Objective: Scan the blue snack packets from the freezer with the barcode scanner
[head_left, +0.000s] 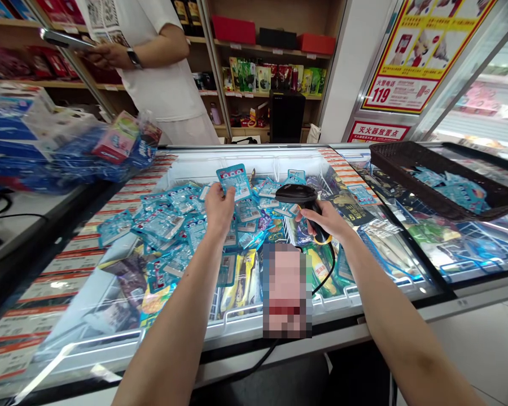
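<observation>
My left hand (pixel 219 210) pinches a blue snack packet (pixel 236 181) by its lower left corner, its printed face toward me. In my right hand (pixel 324 219) is a black barcode scanner (pixel 297 194), its head pointing left toward the packet but apart from it. A black cable (pixel 331 269) hangs from the scanner's handle. Many more blue packets (pixel 163 223) lie in a loose pile on the glass top below and left of my hands. A pixelated pinkish item (pixel 285 290) sits near the front edge; its kind cannot be made out.
The glass-topped freezer (pixel 237 338) holds bagged and wrapped goods. To the right, a dark woven basket (pixel 444 180) contains similar blue packets. Plastic-wrapped boxes (pixel 38 129) stand at left. Across the freezer, a person in a white shirt (pixel 152 73) holds a phone-like device before stocked shelves.
</observation>
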`<state>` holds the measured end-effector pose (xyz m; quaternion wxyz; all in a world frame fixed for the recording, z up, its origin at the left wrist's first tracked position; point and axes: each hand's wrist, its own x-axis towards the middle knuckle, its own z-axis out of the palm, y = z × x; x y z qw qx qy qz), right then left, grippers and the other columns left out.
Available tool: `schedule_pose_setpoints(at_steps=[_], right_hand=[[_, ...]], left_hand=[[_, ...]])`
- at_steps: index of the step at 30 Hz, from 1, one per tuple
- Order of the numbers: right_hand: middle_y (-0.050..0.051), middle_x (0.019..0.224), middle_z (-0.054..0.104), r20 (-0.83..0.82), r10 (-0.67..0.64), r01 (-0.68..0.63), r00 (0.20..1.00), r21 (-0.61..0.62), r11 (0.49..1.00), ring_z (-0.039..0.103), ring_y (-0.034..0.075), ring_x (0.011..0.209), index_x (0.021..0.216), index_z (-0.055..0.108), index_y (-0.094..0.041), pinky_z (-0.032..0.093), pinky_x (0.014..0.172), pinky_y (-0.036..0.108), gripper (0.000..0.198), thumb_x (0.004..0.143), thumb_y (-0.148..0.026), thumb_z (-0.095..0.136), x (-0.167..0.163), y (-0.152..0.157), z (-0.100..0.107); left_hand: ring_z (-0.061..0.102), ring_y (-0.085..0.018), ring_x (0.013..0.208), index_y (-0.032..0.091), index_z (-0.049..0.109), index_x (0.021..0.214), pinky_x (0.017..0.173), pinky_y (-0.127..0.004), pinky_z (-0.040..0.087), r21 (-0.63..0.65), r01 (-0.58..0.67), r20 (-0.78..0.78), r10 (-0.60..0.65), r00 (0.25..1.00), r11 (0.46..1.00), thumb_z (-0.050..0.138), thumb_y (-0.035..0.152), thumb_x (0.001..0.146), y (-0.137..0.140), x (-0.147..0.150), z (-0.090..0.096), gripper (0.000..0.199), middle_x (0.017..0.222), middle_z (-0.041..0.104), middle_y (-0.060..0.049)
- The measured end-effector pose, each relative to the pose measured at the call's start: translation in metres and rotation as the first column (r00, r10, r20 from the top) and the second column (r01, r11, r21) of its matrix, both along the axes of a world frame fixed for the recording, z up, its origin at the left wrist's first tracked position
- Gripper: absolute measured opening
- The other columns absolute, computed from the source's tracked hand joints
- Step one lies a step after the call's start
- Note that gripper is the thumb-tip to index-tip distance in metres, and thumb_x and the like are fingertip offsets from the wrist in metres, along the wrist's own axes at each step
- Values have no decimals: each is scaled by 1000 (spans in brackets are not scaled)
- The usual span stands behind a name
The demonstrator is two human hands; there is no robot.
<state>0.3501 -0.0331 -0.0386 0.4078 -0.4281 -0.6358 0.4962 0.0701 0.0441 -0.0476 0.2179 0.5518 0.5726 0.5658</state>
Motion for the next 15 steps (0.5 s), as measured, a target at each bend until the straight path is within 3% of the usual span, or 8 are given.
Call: schedule_pose_setpoints(at_steps=[2, 4, 6, 10, 12, 15], right_hand=[[8, 89, 71, 9, -26, 26, 1000, -9, 1000, 56, 10, 43, 96, 59, -16, 45, 39, 25, 43, 80, -56, 65, 1, 1, -1], [8, 88, 71, 5, -59, 59, 998, -12, 998, 56, 11, 43, 95, 58, -16, 44, 38, 25, 42, 80, -55, 65, 2, 3, -3], [8, 89, 71, -3, -84, 84, 996, -10, 996, 57, 11, 43, 95, 59, -17, 44, 37, 25, 40, 81, -53, 65, 2, 4, -4], [8, 87, 70, 15, -93, 93, 996, -27, 995, 57, 12, 44, 89, 60, -17, 45, 38, 25, 37, 81, -53, 64, 3, 5, -2], [8, 88, 70, 17, -91, 92, 996, -30, 995, 58, 12, 45, 90, 60, -17, 45, 39, 26, 37, 81, -53, 64, 3, 4, -1], [8, 89, 71, 7, -94, 94, 996, -28, 995, 58, 13, 45, 91, 61, -17, 45, 38, 26, 37, 81, -53, 65, 3, 5, -1]], left_hand=[[57, -21, 76, 19, 56, 84, 83, -38, 50, 13, -119, -236, 119, 964, 993, 54, 33, 84, -1, -10, 9, 14, 73, 56, -3], [60, -28, 93, 18, 58, 91, 92, -44, 47, 24, -189, -394, 183, 901, 982, 51, 29, 86, -3, -19, 13, 14, 86, 60, -9], [55, -35, 112, 14, 57, 109, 100, -51, 41, 22, -239, -474, 221, 852, 971, 50, 27, 87, -5, -25, 13, 27, 107, 60, -18], [38, -43, 133, 5, 34, 143, 106, -58, 33, 36, -337, -563, 298, 771, 941, 51, 28, 86, -11, -24, 7, 63, 141, 39, -30], [31, -42, 138, 10, 33, 146, 109, -59, 28, 75, -326, -630, 298, 717, 943, 49, 24, 87, -13, -22, 5, 63, 149, 33, -25], [31, -33, 140, 20, 45, 141, 114, -55, 21, 98, -164, -726, 183, 663, 982, 42, 19, 89, -13, -16, 3, 51, 151, 38, -15]])
